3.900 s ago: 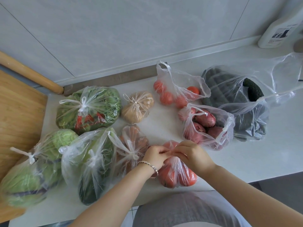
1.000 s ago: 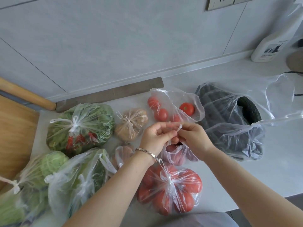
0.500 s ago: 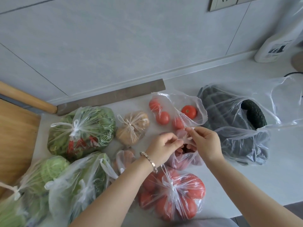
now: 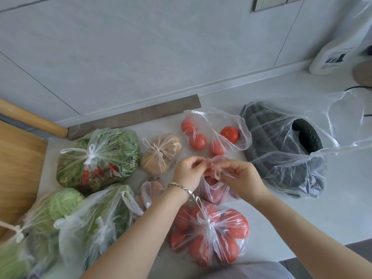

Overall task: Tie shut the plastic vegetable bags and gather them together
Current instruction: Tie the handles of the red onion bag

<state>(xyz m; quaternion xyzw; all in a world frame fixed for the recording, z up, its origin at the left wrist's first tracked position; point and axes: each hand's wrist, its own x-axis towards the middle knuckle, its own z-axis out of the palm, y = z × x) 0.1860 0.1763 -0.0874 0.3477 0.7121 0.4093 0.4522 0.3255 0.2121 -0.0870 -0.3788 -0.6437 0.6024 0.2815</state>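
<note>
My left hand [image 4: 188, 171] and my right hand [image 4: 242, 179] pinch the two handles of a small clear bag of red potatoes [image 4: 213, 191] at mid-counter, the handles looped between my fingers. In front of it lies a knotted bag of large tomatoes [image 4: 209, 234]. Behind my hands an untied bag of small tomatoes [image 4: 213, 135] lies open. To the right is an untied bag of cucumbers [image 4: 281, 152]. Knotted bags sit to the left: greens with red chillies [image 4: 98, 158], brown potatoes [image 4: 160, 153], cabbage [image 4: 50, 210], and more green vegetables [image 4: 96, 220].
A wooden board [image 4: 18, 168] covers the counter's left end, with a rolling pin [image 4: 32, 118] behind it. A white bottle [image 4: 332, 57] stands at the back right near a black cable [image 4: 357, 88]. The white counter [image 4: 322, 218] has its edge close in front.
After the large-tomato bag was knotted, my hands moved to the red potato bag. Over the last second they lowered its handles from raised to just above the bag and looped them.
</note>
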